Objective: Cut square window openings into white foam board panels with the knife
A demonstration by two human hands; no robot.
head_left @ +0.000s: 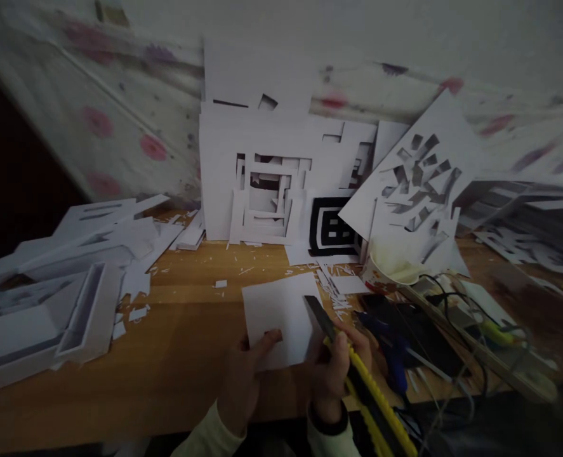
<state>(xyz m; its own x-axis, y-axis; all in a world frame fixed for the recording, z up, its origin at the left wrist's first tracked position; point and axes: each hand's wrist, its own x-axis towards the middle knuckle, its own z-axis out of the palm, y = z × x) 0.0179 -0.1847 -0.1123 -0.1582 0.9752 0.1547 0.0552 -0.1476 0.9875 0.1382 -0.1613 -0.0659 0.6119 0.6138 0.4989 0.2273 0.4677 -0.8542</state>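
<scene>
My left hand presses its fingers on the near edge of a white square sheet that lies on the wooden table. My right hand grips a yellow and black utility knife. The knife's dark blade end rests at the sheet's right edge. Both hands sit close together at the table's front edge.
White cut-out boards lean against the wall at the back. More white foam boards are piled at the left. A paper cup, a blue tool, cables and strips crowd the right. Paper scraps litter the table.
</scene>
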